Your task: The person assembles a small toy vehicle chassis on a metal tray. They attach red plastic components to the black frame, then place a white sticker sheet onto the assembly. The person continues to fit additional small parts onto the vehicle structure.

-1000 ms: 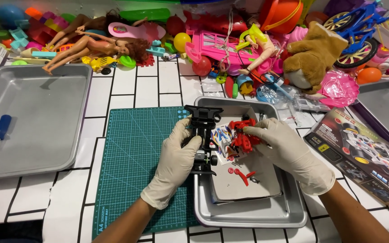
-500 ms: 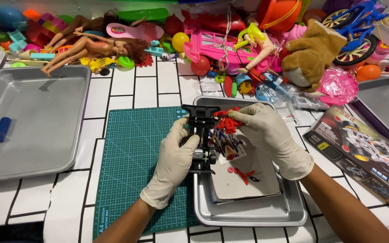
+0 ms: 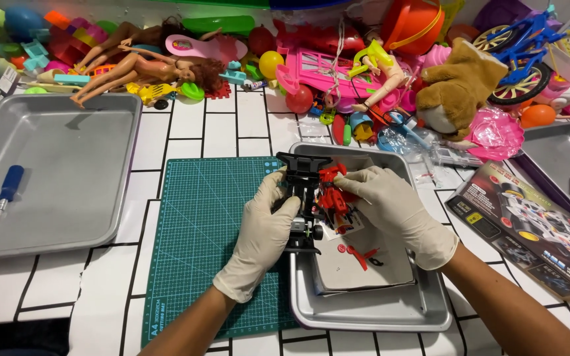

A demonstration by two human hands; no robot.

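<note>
Both my hands wear pale rubber gloves. My left hand (image 3: 262, 227) grips a black toy car chassis (image 3: 302, 201) from the left, holding it over the left rim of a metal tray (image 3: 371, 313). My right hand (image 3: 397, 211) holds a red plastic part (image 3: 331, 194) pressed against the right side of the chassis. Under my hands, a white paper sheet (image 3: 371, 267) lies in the tray with small red pieces (image 3: 361, 254) on it.
A green cutting mat (image 3: 199, 231) lies left of the tray. A larger metal tray (image 3: 67, 171) at the left holds a blue-handled screwdriver (image 3: 6, 191). A printed toy car box (image 3: 529, 227) lies at the right. Dolls, a plush toy and plastic toys crowd the back.
My right hand has carried the red part leftward from over the tray onto the side of the chassis. My left hand keeps its hold on the chassis.
</note>
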